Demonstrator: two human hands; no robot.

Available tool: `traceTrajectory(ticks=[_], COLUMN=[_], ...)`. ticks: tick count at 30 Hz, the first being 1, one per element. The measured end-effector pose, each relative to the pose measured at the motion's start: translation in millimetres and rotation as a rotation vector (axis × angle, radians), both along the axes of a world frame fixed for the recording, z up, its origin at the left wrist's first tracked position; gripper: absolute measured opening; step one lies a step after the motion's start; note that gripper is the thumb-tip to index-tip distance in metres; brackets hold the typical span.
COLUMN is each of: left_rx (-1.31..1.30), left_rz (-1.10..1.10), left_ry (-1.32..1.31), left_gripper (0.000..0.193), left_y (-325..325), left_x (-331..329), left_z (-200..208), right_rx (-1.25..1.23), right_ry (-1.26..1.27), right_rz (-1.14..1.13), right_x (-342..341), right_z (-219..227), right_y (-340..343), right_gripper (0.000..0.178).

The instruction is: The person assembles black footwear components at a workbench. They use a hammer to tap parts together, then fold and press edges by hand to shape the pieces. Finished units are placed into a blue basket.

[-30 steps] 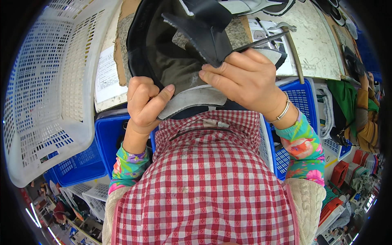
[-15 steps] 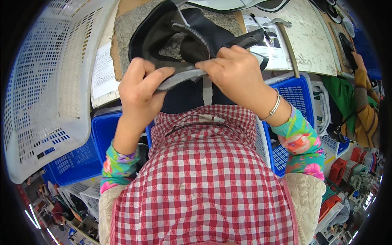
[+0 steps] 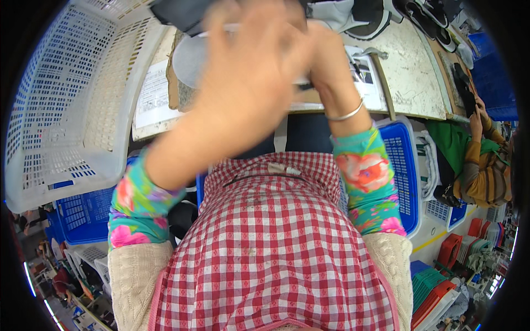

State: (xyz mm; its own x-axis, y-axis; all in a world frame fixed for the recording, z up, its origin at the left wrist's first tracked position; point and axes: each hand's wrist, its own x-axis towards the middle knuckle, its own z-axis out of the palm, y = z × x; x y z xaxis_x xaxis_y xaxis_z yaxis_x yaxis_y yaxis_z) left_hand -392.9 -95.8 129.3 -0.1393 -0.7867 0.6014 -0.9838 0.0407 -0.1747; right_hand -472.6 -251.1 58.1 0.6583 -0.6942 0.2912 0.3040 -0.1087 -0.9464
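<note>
Hands of the worker are raised together over the far side of a pale, marked counter [image 3: 411, 69]. The left hand [image 3: 251, 60] is strongly blurred and crosses in front of the right hand [image 3: 326, 49], covering part of it. Whether the fingers of either hand are apart, together or clamped on something cannot be told. A smooth black piece of flexible sheet material [image 3: 179, 14] lies at the upper edge of the view, immediately left of the blurred hand; contact between the two cannot be confirmed.

Worker's dress: red-and-white checked cloth apron [image 3: 265, 243], turquoise floral sleeve covers [image 3: 364, 171] on both forearms, and a thin silver-coloured metal bangle [image 3: 348, 114] at the right wrist.

On the counter, a whitish, rounded flat piece [image 3: 186, 63] rests on a grey mottled slab [image 3: 185, 95], partly hidden by the left hand. A printed white paper sheet [image 3: 153, 98] lies to the left of the slab. Right of the hands, a hammer with a slim wooden handle [image 3: 383, 85] lies across a second paper sheet [image 3: 370, 91] bearing pictures. Grey, white and black shoes [image 3: 369, 19] stand beyond it.

A large white perforated plastic basket [image 3: 102, 132] occupies the left side; a blue plastic crate with a pale rim [image 3: 406, 182] is beside the worker's right sleeve. Farther right, a co-worker's hand [image 3: 479, 113] is at a long black piece [image 3: 462, 88].
</note>
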Motion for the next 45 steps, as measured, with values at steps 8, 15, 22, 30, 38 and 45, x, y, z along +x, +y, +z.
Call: traceTrajectory(ticks=[8,15,22,30,38,45], left_rx=[0.262,0.119,0.201,0.236,0.301,0.456], left_rz=[-0.031,0.044,-0.386,-0.449,-0.547,-0.368], left_ry=[0.681,0.539,0.417,0.088,0.018,-0.136], left_gripper=[0.046,0.027,0.033,0.03,0.016,0.031], left_y=[3,11,6,-28,-33,-22], left_x=[62,33,-2,33,24,28], left_z=[-91,-76,-73,-59,-48,-39], right_rx=[0.491,0.558,0.545,0.71,0.971,0.793], right_ry=[0.099,0.117,0.245,-0.248,-0.044,0.023], right_rz=[-0.078,-0.083,-0.104,0.189,0.118,0.067], right_x=[-14,-17,-22,-33,-38,-32], right_z=[-53,-70,-66,-75,-97,-69], right_y=[8,-4,-14,21,10,14], right_gripper=[0.018,0.013,0.035,0.02,0.014,0.012])
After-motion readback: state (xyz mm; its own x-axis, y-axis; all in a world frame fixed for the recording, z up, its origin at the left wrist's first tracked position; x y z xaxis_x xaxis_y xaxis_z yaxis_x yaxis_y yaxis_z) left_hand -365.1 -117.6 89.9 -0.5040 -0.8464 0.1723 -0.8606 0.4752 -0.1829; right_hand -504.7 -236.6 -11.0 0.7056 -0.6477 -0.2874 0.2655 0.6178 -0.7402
